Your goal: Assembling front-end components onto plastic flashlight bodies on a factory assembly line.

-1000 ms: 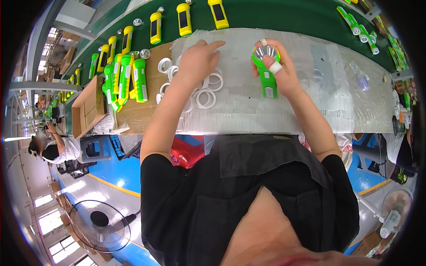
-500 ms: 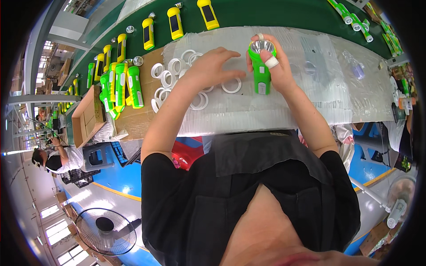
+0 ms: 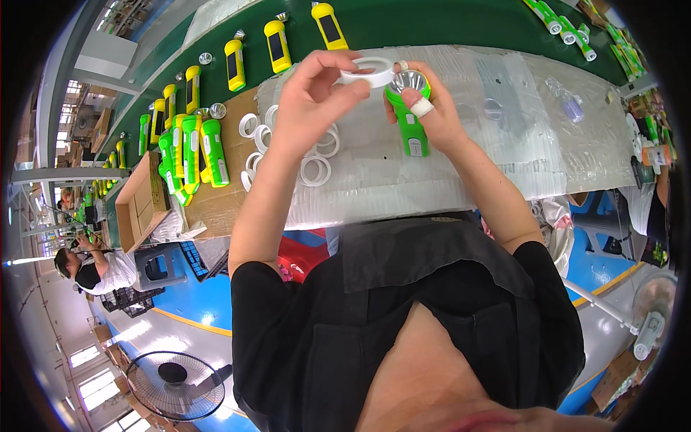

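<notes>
Between the thumb and fingers of my left hand [image 3: 317, 97] is a white plastic ring [image 3: 368, 78], lifted off the bench and tilted. It is just left of the head of a green flashlight [image 3: 412, 133], which my right hand [image 3: 435, 108] grips upright. The flashlight's silver reflector [image 3: 409, 81] faces up, with my right thumb lying over its edge. White tape wraps my right thumb and a finger. More loose white rings [image 3: 314, 171] are scattered around my left forearm, which partly hides them.
Several green and yellow flashlights [image 3: 191, 155] are heaped at the left near an open cardboard box [image 3: 140, 198]. Yellow flashlights with dark panels [image 3: 277, 46] line the green belt [image 3: 432, 25] at the back. Plastic-covered cardboard [image 3: 497, 158] spreads under my hands. A person [image 3: 101, 266] sits far left.
My left hand has picked up a white ring and brought it up beside the flashlight's head. The flashlight in my right hand has shifted slightly left in the picture.
</notes>
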`<state>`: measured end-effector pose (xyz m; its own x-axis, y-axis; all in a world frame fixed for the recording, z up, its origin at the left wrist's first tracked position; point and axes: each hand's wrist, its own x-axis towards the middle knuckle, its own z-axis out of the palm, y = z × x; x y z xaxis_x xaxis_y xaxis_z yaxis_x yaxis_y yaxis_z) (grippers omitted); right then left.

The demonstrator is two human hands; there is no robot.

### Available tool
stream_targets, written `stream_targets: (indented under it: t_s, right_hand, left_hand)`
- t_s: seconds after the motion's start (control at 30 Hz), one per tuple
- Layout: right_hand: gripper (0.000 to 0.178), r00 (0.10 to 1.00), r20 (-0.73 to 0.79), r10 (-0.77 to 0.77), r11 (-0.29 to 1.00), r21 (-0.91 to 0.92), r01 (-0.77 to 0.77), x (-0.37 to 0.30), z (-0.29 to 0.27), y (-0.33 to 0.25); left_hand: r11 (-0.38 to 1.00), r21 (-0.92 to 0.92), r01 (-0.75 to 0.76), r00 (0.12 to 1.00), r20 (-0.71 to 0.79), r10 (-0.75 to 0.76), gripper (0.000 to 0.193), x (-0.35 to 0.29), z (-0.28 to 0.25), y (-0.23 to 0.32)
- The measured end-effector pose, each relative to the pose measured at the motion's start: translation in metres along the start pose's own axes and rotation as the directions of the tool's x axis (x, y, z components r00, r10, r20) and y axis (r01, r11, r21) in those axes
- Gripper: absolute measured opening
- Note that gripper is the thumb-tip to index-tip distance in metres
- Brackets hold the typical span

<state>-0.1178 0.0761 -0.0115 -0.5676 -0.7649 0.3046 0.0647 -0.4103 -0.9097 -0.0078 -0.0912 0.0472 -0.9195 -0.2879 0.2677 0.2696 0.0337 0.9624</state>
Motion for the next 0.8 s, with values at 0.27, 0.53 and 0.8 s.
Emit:
stream_targets:
  t_s: [0.27,0.53,0.8]
  right_hand:
    - [0.04,0.998,0.05,-0.029,0.999,-0.034,0.031,-0.002,0.004,0.003]
    - [0.051,0.985,0.061,-0.162,0.968,-0.182,0.17,0.001,-0.011,-0.009]
    - [0.044,0.895,0.425,-0.134,0.593,-0.689,0.416,0.017,-0.056,-0.093]
  left_hand:
    - [0.653,0.633,-0.416,0.906,0.229,0.355,0.028,-0.001,0.019,0.007]
    - [0.624,0.651,-0.432,0.901,0.285,0.326,0.028,0.002,0.02,0.008]
    - [0.676,0.579,-0.456,0.888,0.349,0.299,0.041,0.004,0.048,0.004]
